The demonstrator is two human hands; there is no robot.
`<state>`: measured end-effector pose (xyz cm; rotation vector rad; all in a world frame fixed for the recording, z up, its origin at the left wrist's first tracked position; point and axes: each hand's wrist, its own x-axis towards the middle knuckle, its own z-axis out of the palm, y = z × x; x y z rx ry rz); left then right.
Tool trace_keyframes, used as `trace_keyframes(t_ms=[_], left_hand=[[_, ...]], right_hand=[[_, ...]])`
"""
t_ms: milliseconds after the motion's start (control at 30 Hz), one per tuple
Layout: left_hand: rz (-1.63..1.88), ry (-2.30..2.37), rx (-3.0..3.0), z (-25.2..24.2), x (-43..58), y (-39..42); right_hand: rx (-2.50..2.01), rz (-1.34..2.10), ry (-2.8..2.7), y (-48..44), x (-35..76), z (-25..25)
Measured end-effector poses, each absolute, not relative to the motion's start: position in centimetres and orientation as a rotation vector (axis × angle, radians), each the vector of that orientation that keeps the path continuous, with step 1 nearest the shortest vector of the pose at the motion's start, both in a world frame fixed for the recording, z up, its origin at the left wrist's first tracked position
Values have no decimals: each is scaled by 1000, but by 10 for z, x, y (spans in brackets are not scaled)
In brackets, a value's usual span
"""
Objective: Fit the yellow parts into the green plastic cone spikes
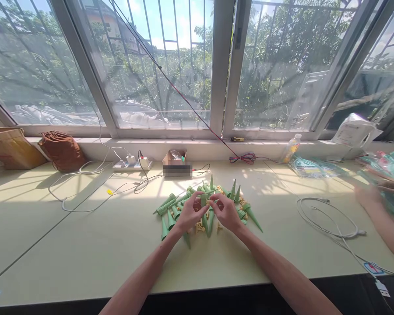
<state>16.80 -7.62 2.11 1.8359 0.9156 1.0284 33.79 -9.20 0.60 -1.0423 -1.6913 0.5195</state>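
My left hand (193,213) pinches a green plastic spike (204,199) between thumb and fingers, above the middle of a pile. My right hand (226,212) meets it from the other side, fingertips closed on a small tan plastic piece (208,202) against the spike. Fingers partly hide where the two parts touch. Around and beneath both hands lie several more green spikes (253,218), pointed at one end and wider at the other. Small tan pieces (199,228) are scattered among them.
A power strip (131,164) with cables and a small open box (175,159) stand behind the pile. At right lie a coiled white cable (328,218) and plastic-bagged items (315,166). A co-worker's hands (369,197) handle bagged teal items at far right.
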Motion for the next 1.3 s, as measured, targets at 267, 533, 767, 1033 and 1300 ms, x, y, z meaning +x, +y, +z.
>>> trace_keyframes(t_ms=[267,533,767,1033,1300], left_hand=[[1030,923,1840,22,168,-78],[1035,926,1836,23,168,-78],[1038,931,1841,22,168,-77],[1042,925,1836,21,168,-77],[1040,917,1839,23,168,-78]], right_hand=[[-1043,549,-1682,-92,337,6],[-1048,552,-1690,-91,337,5],[-1061,522,-1714,-92,338,6],[-1038,568,-1707,-91,337,3],[-1060,585,-1705,-93,337,6]])
